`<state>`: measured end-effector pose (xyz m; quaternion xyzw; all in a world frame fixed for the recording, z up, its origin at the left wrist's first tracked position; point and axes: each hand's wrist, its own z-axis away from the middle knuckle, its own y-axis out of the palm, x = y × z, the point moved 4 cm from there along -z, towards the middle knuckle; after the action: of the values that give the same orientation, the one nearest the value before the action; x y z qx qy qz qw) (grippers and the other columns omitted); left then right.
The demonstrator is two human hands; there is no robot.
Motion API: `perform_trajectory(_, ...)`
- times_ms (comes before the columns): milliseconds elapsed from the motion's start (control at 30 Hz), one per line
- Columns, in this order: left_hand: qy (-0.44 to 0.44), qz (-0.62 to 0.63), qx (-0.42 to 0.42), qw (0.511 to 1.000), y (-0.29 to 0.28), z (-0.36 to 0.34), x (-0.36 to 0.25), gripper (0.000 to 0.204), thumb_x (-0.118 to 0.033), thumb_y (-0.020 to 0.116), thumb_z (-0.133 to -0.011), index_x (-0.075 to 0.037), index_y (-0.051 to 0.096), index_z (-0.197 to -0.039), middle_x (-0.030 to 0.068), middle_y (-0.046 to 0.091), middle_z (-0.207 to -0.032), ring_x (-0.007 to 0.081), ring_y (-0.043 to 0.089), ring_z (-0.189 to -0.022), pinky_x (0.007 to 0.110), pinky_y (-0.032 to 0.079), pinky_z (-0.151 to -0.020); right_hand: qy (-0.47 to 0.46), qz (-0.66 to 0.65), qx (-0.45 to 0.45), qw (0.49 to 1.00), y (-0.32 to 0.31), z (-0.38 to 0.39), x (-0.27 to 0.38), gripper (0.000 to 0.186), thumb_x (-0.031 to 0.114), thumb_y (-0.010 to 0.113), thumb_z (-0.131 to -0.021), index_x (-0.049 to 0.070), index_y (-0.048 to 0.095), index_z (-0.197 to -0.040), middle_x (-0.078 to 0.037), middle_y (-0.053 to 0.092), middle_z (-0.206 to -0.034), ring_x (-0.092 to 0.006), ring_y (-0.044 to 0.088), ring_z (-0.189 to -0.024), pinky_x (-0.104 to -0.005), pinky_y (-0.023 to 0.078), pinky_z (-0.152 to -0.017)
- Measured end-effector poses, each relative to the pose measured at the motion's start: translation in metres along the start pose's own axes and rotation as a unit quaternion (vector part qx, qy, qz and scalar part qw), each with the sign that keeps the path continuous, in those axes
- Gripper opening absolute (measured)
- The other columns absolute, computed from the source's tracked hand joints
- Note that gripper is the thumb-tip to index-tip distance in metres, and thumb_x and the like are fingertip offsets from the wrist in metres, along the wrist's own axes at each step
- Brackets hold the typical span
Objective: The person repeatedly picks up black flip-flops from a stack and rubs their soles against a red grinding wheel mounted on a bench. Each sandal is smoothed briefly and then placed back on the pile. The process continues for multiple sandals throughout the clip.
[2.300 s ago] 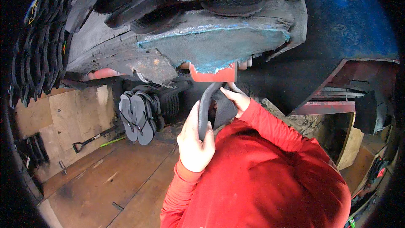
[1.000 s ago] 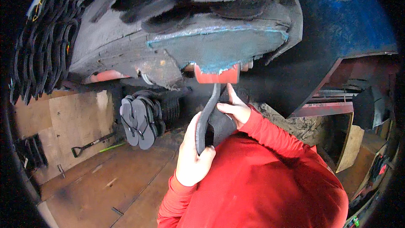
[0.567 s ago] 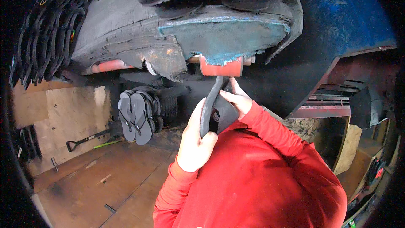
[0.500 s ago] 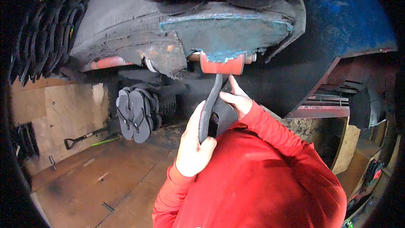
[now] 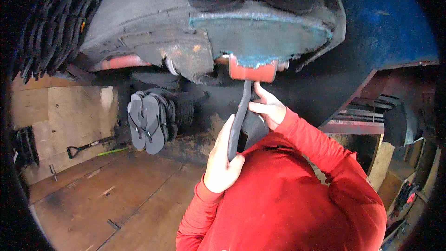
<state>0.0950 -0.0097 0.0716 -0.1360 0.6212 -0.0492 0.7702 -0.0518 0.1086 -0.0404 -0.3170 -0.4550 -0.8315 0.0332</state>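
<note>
Both my hands hold a dark grey flip-flop [image 5: 241, 116], turned on edge with its sole facing left and its wide black strap to the right. My left hand [image 5: 224, 160] grips the near end, its fingers flat along the sole and the thumb over the edge. With fingers and thumb, my right hand [image 5: 270, 107] pinches the far end. That far end meets the underside of a red sanding drum [image 5: 253, 72], or lies just below it; the exact contact is hard to see. A teal cloth flap [image 5: 265, 39] with a frayed edge hangs over the drum.
Grey flip-flops [image 5: 152, 123] hang at the left, below the dusty grey machine hood [image 5: 139, 23]. More black footwear [image 5: 55, 32] hangs at upper left. A blue panel [image 5: 385, 23] stands at the right. A long-handled tool [image 5: 88, 146] lies by the wooden wall.
The drum, hood and my hands with the flip-flop all sit slightly farther right in the picture. My grip on the flip-flop looks the same.
</note>
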Motion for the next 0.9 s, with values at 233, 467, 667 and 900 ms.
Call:
perform_trajectory(233,0.001,0.104,0.002,0.995,0.005,0.047,0.061,0.071,-0.001,0.063,-0.084,0.001,0.036,-0.150,0.0234,0.034,-0.157,0.0341,0.028,-0.150,0.043,0.022,-0.121,-0.082,0.180,-0.009,0.980,0.020,0.018,-0.026,0.137,-0.002,0.083,-0.074,0.022,-0.024,-0.156,-0.014,0.039,-0.150,-0.0229,0.058,-0.112,-0.0356,0.054,-0.094)
perform_trajectory(467,-0.049,0.282,0.062,0.956,0.005,-0.073,0.074,0.072,-0.008,0.066,-0.095,0.001,0.027,-0.155,0.0130,0.047,-0.145,0.0171,0.047,-0.128,0.031,0.042,-0.105,-0.069,0.122,0.059,0.988,0.028,0.013,-0.030,0.139,-0.002,0.085,-0.074,0.024,-0.025,-0.156,-0.012,0.045,-0.146,-0.0217,0.058,-0.116,-0.0358,0.053,-0.098)
perform_trajectory(667,-0.160,0.141,0.034,0.976,0.013,-0.108,0.073,0.073,-0.007,0.067,-0.090,0.002,0.032,-0.153,0.0094,0.052,-0.142,0.0182,0.050,-0.127,0.031,0.040,-0.108,0.006,0.129,0.044,0.991,0.016,0.000,-0.024,0.131,-0.018,0.076,-0.074,0.022,-0.017,-0.159,-0.013,0.042,-0.149,-0.0243,0.054,-0.126,-0.0394,0.052,-0.102)
perform_trajectory(900,-0.129,0.217,0.034,0.967,0.032,-0.140,0.085,0.052,-0.005,0.064,-0.083,0.001,0.055,-0.134,0.0053,0.067,-0.109,0.0101,0.061,-0.086,0.027,0.053,-0.074,-0.017,0.188,0.080,0.979,-0.011,-0.017,0.003,0.097,-0.008,0.076,-0.076,0.010,0.023,-0.155,-0.011,0.048,-0.140,-0.0235,0.050,-0.130,-0.0383,0.049,-0.106)
